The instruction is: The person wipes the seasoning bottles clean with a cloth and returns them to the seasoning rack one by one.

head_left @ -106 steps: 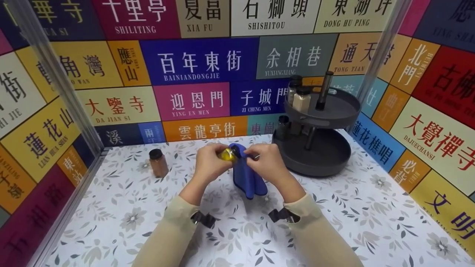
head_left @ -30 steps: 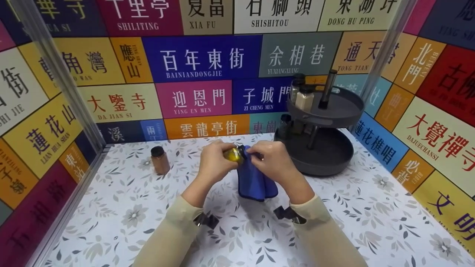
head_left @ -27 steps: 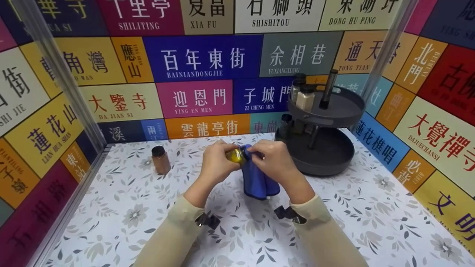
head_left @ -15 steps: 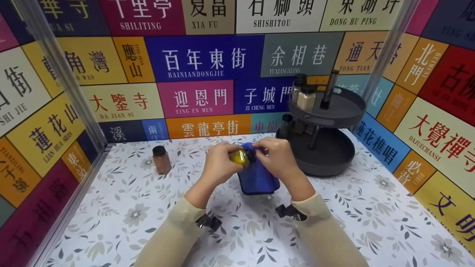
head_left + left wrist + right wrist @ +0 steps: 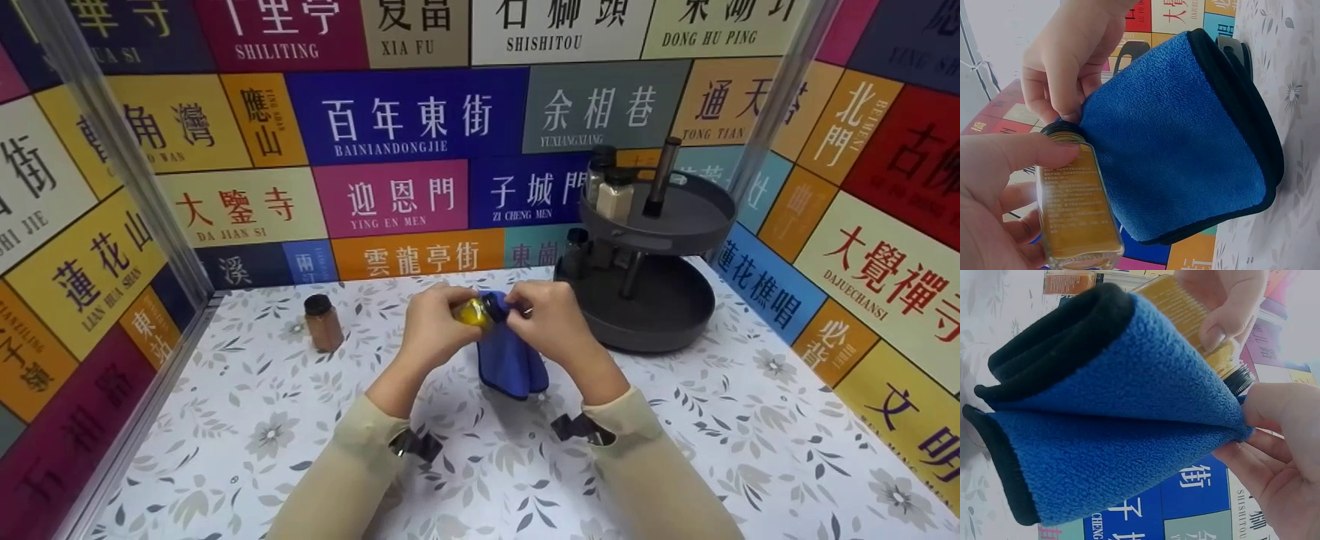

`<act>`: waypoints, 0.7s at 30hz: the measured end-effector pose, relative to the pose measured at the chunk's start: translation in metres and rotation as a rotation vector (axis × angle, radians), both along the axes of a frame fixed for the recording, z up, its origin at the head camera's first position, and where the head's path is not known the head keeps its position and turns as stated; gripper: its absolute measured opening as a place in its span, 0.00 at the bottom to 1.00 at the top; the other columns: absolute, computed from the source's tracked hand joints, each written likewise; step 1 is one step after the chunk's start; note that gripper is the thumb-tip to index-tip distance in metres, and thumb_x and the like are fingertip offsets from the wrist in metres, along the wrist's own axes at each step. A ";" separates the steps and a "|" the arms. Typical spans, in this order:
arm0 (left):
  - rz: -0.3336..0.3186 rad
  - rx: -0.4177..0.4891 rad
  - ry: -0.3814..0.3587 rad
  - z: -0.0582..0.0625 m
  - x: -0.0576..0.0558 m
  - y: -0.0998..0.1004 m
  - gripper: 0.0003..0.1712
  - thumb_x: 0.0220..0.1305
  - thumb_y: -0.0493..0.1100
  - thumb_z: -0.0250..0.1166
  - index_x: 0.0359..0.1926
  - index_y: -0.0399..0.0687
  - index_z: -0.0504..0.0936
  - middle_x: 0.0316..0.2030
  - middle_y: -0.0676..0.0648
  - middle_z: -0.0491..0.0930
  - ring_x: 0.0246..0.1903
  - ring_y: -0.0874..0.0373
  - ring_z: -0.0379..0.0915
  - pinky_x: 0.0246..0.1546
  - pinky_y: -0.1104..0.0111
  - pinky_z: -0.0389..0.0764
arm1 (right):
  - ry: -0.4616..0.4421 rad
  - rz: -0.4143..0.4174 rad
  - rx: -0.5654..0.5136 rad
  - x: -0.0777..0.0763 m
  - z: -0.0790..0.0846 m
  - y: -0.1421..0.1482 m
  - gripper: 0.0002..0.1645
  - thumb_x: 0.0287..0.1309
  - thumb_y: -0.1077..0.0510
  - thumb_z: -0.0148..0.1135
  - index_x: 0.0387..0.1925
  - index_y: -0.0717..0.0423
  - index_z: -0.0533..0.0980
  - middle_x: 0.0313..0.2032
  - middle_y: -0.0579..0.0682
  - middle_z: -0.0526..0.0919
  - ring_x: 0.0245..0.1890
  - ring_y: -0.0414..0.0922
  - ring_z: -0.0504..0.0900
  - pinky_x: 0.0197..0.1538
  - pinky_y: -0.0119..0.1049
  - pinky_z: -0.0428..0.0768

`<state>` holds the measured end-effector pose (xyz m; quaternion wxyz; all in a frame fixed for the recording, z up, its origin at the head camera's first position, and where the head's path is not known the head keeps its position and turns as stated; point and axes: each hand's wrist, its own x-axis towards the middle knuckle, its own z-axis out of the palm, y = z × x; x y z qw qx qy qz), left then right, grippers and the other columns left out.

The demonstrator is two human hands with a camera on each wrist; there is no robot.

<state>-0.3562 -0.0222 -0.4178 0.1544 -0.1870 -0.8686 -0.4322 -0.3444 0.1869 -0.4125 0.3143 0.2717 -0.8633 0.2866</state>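
Observation:
In the head view my left hand (image 5: 435, 322) holds a small glass spice jar (image 5: 1075, 208) with yellow contents and a black lid (image 5: 1063, 130). Its thumb lies across the jar's shoulder, and printed text covers the glass. My right hand (image 5: 551, 319) pinches a blue cloth (image 5: 1129, 377) with dark edging, right at the lid. Folded layers of the cloth hang below the fingers, over the table. Both hands are close together in front of me, and the jar is tilted with its lid toward the right hand.
A jar of brown powder (image 5: 324, 326) with a black lid stands on the flowered tabletop (image 5: 270, 435) at left. At the back right is a dark two-tier round rack (image 5: 645, 322), with several jars on its left side. Sign-covered walls (image 5: 405, 112) enclose the table.
Both hands have stayed together with jar and cloth, shifting slightly right and then back a little left. The hanging cloth has swung and changed its folds. The brown jar has stayed put.

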 end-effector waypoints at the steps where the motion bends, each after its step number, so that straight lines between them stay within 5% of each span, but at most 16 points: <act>1: 0.000 0.004 -0.001 -0.001 -0.001 0.000 0.27 0.44 0.39 0.80 0.51 0.49 0.92 0.43 0.47 0.89 0.40 0.54 0.82 0.43 0.61 0.85 | 0.001 0.006 0.000 0.001 0.001 -0.001 0.05 0.54 0.69 0.69 0.30 0.59 0.86 0.32 0.54 0.91 0.30 0.45 0.90 0.36 0.39 0.90; 15: -0.009 0.022 -0.081 -0.004 -0.005 0.001 0.22 0.44 0.40 0.81 0.45 0.51 0.93 0.39 0.50 0.91 0.40 0.55 0.83 0.43 0.62 0.87 | 0.038 0.054 0.075 0.004 0.003 -0.001 0.10 0.52 0.70 0.68 0.34 0.56 0.88 0.32 0.52 0.90 0.31 0.45 0.86 0.37 0.39 0.87; 21: -0.022 -0.044 -0.031 -0.002 -0.002 0.005 0.20 0.45 0.38 0.78 0.44 0.50 0.93 0.39 0.49 0.90 0.39 0.55 0.81 0.42 0.61 0.86 | 0.114 0.028 0.059 0.000 -0.003 -0.002 0.16 0.53 0.71 0.66 0.39 0.55 0.91 0.31 0.53 0.88 0.30 0.47 0.86 0.35 0.41 0.86</act>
